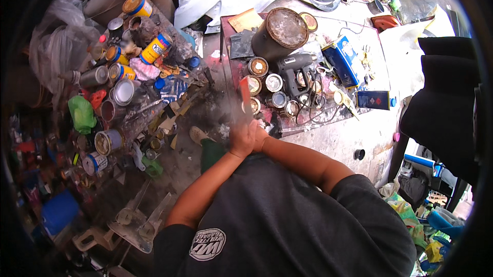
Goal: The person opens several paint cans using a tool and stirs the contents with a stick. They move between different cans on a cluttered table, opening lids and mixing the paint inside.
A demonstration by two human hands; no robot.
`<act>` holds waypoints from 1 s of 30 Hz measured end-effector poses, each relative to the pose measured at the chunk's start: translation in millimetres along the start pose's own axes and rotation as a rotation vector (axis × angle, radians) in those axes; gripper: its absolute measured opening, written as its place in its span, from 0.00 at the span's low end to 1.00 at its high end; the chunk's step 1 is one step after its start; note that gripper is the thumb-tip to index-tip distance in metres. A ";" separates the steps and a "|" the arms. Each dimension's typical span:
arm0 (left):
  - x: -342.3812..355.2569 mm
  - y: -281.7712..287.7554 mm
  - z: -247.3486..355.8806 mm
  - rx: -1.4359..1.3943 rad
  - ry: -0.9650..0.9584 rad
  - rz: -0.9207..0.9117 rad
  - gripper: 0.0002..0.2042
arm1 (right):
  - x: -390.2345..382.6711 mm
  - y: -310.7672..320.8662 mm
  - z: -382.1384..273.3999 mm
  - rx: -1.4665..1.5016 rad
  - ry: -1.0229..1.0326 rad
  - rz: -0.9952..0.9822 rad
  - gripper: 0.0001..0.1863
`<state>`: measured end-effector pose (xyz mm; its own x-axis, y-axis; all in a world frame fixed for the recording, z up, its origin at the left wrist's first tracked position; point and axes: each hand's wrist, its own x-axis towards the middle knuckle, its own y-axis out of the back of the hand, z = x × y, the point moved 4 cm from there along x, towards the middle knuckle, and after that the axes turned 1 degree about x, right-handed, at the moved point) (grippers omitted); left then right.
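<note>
My left hand [242, 139] and my right hand [259, 137] meet in front of my body, near the close edge of the table. From the top of the left hand rises a narrow flat tool [244, 88], orange-red above and greyish lower down; blur hides its exact kind. The left fingers are closed around its lower end. My right hand presses against the left one, its fingers mostly hidden. Just beyond the hands stand several small open paint cans [251, 106], and a dark heat gun [295, 76] with a cord lies behind them.
A large stained bucket [280, 33] stands at the back of the table [334, 120]. Blue rectangular tins [341, 61] are on its right side. To the left, a cluttered bench carries cans, a yellow-and-blue can [155, 49] and a green bag [81, 113]. A black chair [444, 107] is far right.
</note>
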<state>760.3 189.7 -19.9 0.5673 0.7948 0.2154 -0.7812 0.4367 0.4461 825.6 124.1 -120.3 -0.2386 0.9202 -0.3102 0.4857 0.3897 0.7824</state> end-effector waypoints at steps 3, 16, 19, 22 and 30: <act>-12.3 47.6 11.3 -0.032 0.009 0.065 0.14 | -2.1 53.5 -46.4 -0.256 0.235 0.113 0.21; -246.5 244.7 -39.4 -0.104 0.564 0.466 0.19 | -96.8 131.2 -30.9 0.221 -0.438 0.714 0.28; -323.6 273.1 -61.0 -0.089 0.704 0.545 0.20 | -104.8 94.4 -64.4 0.005 -0.473 0.600 0.33; -395.5 292.0 -76.2 -0.085 0.742 0.594 0.19 | -99.7 55.8 -69.4 -0.184 -0.555 0.529 0.43; -543.6 340.5 -80.3 -0.042 0.929 0.695 0.17 | -87.1 22.8 -46.5 -0.085 -0.777 0.538 0.59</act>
<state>164.9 -59.9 -54.8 -0.3833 0.8643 -0.3257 -0.8672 -0.2154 0.4489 818.3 51.1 -50.4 0.6407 0.7540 -0.1446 0.2971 -0.0698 0.9523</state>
